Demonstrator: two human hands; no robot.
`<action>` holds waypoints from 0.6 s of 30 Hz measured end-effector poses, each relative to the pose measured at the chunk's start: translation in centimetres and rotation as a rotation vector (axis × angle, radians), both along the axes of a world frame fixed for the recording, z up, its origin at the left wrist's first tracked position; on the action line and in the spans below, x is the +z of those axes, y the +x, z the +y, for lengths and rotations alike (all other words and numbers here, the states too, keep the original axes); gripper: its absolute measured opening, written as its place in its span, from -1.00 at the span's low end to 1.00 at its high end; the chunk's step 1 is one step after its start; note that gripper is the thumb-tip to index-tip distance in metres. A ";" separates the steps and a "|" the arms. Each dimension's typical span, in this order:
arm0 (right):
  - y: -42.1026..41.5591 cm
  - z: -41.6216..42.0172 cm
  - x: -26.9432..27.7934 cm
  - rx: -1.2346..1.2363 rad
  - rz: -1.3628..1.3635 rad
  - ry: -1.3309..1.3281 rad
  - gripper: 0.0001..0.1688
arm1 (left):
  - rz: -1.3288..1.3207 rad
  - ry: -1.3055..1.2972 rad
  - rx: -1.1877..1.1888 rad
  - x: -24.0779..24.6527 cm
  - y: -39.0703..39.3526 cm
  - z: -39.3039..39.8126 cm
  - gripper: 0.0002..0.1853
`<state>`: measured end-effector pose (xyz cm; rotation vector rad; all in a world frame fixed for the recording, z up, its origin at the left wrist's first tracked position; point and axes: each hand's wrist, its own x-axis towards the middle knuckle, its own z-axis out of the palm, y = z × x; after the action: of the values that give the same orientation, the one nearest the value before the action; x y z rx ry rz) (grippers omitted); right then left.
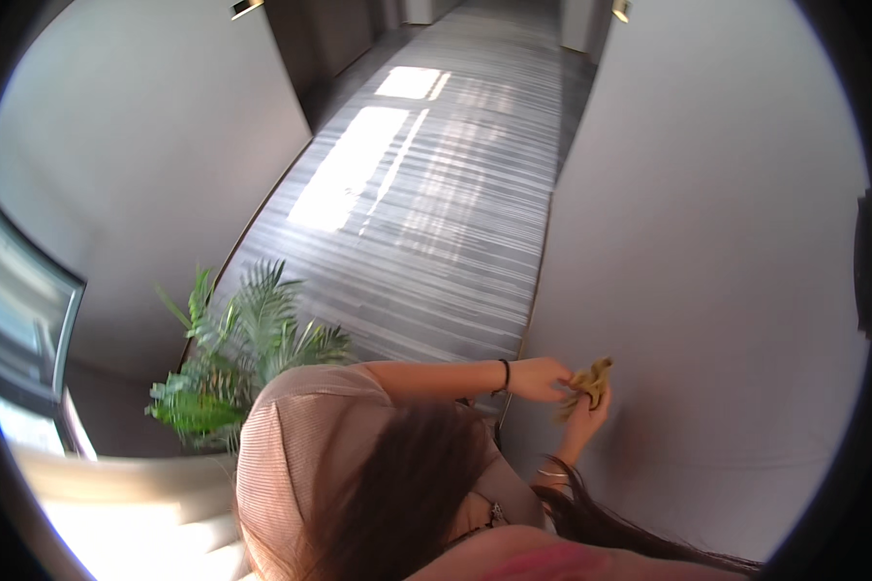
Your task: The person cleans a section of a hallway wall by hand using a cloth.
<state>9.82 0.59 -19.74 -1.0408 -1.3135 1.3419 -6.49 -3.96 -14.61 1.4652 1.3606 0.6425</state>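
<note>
A crumpled yellow-green cloth [591,380] is held up in front of the wall on my right. My left hand [540,378], with a dark band at its wrist, reaches across my body and pinches the cloth's left side. Gripping the same cloth from below is my right hand [590,420], which has a light bracelet on its wrist. Folds of cloth hide some of the fingertips. The cloth's lower left part looks blurred.
A pale wall [697,276] rises close on my right. On the left, a leafy potted-type plant [247,363] stands near a window frame [76,319]. Ahead runs a corridor with striped grey carpet [465,283] and sunlit patches. Another pale wall [152,123] borders it.
</note>
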 end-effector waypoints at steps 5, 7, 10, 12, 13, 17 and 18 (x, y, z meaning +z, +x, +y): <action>-5.6 -1.1 2.0 0.277 -0.244 0.219 -0.68 | -0.010 0.188 0.507 -2.2 -3.7 -6.1 -0.46; -8.6 -2.4 2.7 0.449 -0.166 0.219 -0.72 | -0.075 0.114 0.549 -1.4 -6.0 -8.0 -0.41; -13.1 -4.3 3.8 0.701 0.035 0.157 -0.73 | -0.223 0.158 0.623 0.5 -9.0 -10.4 -0.36; -16.4 -5.7 4.2 0.733 0.113 0.044 -0.70 | -0.253 0.269 0.685 1.0 -11.6 -11.7 -0.37; -18.2 -6.2 4.1 0.750 0.153 -0.014 -0.69 | -0.203 0.269 0.700 1.1 -13.1 -12.1 -0.38; -24.6 -6.4 4.1 0.822 0.272 -0.331 -0.51 | -0.021 0.332 0.803 1.7 -19.7 -12.9 -0.54; -26.5 -6.4 4.0 0.857 0.298 -0.375 -0.46 | 0.018 0.361 0.838 1.9 -21.6 -13.2 -0.61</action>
<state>-16.63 -5.82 -15.78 -0.4535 -1.3521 2.3499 -28.09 -17.15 -12.76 1.1147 1.9477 1.4649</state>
